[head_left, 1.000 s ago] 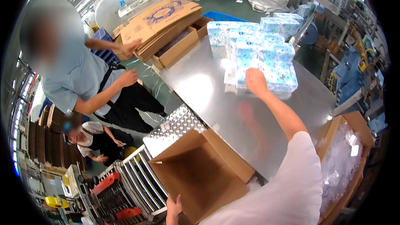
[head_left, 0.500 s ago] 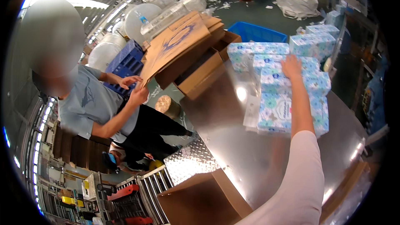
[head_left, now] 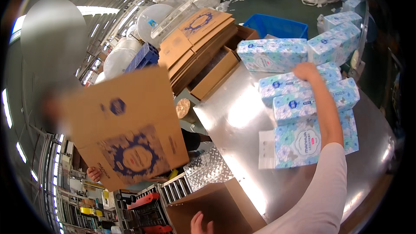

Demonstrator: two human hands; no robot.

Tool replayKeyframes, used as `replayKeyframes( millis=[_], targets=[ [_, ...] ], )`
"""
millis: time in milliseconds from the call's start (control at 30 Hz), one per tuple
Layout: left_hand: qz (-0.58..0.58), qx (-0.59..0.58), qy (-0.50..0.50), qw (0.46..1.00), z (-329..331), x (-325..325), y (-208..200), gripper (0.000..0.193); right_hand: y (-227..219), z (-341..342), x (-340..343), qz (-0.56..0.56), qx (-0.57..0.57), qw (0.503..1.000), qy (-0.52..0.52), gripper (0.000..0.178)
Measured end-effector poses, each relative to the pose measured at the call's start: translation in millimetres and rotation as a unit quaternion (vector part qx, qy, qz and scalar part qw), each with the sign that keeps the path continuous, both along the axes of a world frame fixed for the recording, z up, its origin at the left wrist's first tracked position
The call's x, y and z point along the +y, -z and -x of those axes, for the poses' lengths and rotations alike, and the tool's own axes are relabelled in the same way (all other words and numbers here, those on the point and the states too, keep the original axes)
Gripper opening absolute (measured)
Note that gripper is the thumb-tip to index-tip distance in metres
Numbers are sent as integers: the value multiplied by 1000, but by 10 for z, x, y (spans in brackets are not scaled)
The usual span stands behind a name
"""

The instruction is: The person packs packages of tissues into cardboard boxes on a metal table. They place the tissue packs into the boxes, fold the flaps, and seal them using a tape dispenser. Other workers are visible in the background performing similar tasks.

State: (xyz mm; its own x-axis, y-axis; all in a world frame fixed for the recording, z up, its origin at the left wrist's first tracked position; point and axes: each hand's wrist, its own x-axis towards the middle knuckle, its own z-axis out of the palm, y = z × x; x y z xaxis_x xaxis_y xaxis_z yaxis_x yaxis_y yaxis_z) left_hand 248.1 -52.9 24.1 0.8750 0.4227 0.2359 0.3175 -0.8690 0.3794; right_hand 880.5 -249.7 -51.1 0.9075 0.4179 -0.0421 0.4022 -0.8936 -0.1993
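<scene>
My right hand point(head_left: 307, 71) curls over the top edge of a blue floral tissue pack point(head_left: 275, 83) on the metal table. Close in front of it stands a second pack point(head_left: 291, 106), and a third point(head_left: 291, 147) lies with its broad face up, a clear wrapper flap at its left end. My right forearm crosses above these packs. At the lower edge, my left hand point(head_left: 202, 224) shows only in part, fingers apart and holding nothing, over an open cardboard box point(head_left: 208, 210). More packs point(head_left: 273, 54) stand in a row farther back.
Across the table at the left, a person holds up a large printed cardboard carton point(head_left: 130, 130). Flattened cartons point(head_left: 195, 30) are stacked beyond the metal table point(head_left: 242, 147). Behind the packs is a blue crate point(head_left: 277, 27); a roller conveyor point(head_left: 175, 190) runs beside the open box.
The packs by my right hand have come nearer, leaving a gap before the back row. My left hand has come into view. The other person has lifted a carton from the stack.
</scene>
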Motion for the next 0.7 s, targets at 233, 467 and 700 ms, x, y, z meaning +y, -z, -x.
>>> replayKeyframes(
  millis=[233,467,700],
  targets=[
    [-89,168,248,950,-962,-383,83,66,-60,2002,445,-4,101,946,-309,27],
    [30,235,467,852,-652,-823,417,81,-116,3139,-1051,-381,-72,895,-220,20],
    [453,45,167,874,-1095,-1014,753,103,1263,4585,-3671,-145,-107,954,238,22]
  ],
)
